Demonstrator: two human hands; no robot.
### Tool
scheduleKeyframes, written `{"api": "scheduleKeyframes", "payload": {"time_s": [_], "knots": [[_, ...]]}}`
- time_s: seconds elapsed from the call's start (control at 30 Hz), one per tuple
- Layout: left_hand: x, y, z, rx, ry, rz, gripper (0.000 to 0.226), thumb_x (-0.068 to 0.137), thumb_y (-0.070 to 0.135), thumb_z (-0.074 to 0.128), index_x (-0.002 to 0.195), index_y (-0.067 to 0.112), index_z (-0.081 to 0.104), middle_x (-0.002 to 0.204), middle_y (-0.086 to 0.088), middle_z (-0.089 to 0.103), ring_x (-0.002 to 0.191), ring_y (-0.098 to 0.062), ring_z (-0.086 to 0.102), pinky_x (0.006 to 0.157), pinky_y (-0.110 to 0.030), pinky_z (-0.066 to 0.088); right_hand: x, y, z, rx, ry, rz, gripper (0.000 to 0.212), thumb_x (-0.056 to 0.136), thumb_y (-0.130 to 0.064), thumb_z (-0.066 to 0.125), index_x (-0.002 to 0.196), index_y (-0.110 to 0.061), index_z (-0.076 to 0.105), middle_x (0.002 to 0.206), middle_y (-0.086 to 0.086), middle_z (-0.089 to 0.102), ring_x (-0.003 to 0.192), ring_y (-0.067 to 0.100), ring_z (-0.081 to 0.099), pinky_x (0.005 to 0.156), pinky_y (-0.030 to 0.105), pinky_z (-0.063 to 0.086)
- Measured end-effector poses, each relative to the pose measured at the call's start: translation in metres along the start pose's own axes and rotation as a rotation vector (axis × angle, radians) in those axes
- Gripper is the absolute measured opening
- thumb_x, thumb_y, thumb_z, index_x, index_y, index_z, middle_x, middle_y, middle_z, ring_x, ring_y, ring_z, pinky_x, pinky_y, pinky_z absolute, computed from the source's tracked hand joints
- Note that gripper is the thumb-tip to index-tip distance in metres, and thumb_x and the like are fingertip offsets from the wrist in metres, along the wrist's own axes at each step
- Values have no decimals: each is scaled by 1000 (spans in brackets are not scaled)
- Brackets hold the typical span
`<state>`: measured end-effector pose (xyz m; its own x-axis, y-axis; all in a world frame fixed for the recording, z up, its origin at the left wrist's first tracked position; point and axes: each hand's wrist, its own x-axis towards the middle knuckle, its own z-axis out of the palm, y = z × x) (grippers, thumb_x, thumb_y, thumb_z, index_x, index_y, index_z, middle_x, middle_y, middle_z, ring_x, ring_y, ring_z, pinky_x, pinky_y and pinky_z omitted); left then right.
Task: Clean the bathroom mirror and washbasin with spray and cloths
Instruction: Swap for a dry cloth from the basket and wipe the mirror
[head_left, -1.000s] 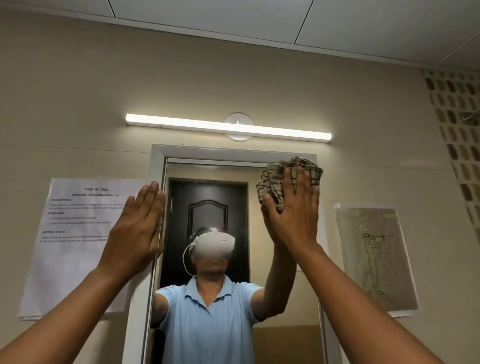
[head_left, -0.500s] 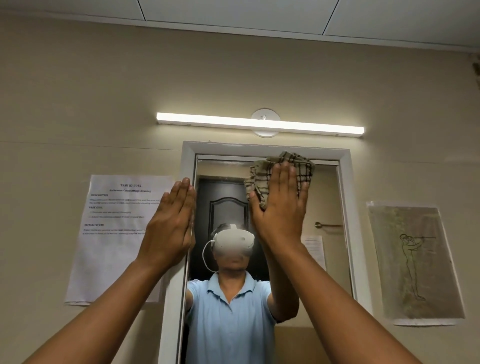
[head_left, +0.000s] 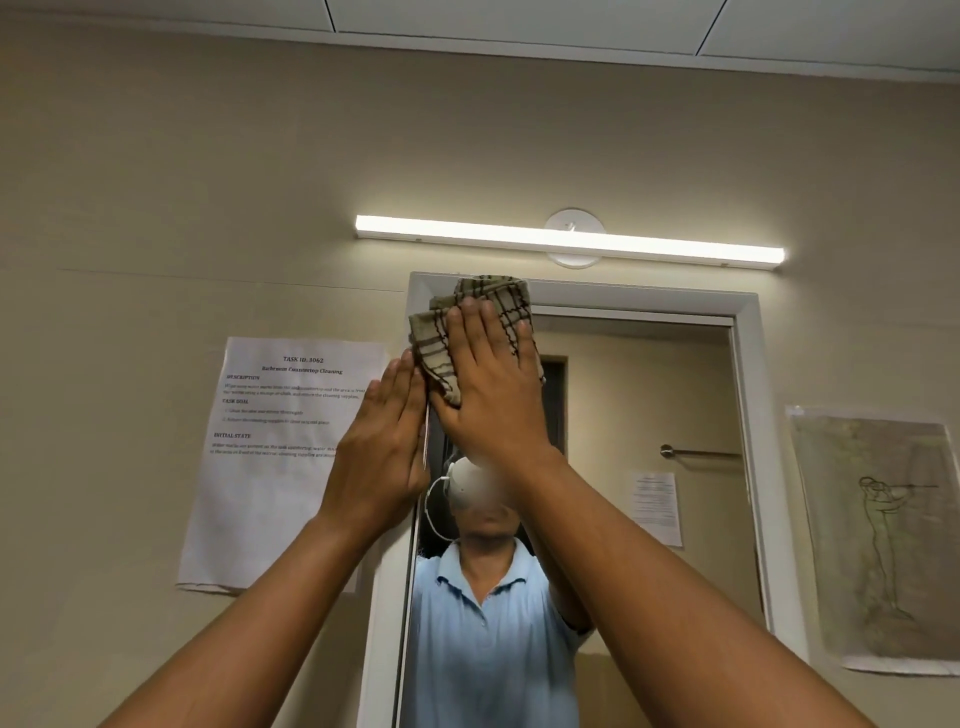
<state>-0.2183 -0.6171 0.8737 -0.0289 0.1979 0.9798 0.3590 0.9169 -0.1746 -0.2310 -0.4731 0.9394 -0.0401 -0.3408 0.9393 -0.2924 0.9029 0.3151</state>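
A white-framed mirror (head_left: 649, 395) hangs on the beige wall. My right hand (head_left: 491, 384) presses a crumpled checked cloth (head_left: 470, 317) flat against the glass at the mirror's top left corner. The cloth sticks out above and to the left of my fingers. My left hand (head_left: 382, 452) lies flat, fingers together, on the mirror's left frame edge, just beside the right hand. The mirror reflects a person in a light blue shirt, a dark door and a towel bar. The washbasin and any spray bottle are out of view.
A lit tube lamp (head_left: 569, 241) is mounted just above the mirror. A printed task sheet (head_left: 275, 457) is taped to the wall on the left, and a drawing of a figure (head_left: 883, 540) on the right. Ceiling panels run across the top.
My right hand has slid the cloth leftward along the top of the mirror, from its right side to its top left corner. My left hand has stayed on the left frame.
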Motion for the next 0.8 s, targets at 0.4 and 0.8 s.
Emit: {"api": "scheduleKeyframes", "payload": {"time_s": [0.4,0.8], "knots": [[-24,-6,0,-3,-16,-48,62,100,20,31,156,7,9,165,-11,6,153,-20,4,123,-44,15,-32,3,2,44,-11,-181,76,95,-59,25,157,-16,15,165,6,11,153,21,3,122,52,3],[-37,-7,-5,134,-70,40,70,88,11,34,155,7,13,164,-12,9,152,-23,8,124,-39,8,-65,86,-20,-72,-101,-253,78,94,-62,30,158,-20,13,166,5,8,153,21,2,120,54,10]]}}
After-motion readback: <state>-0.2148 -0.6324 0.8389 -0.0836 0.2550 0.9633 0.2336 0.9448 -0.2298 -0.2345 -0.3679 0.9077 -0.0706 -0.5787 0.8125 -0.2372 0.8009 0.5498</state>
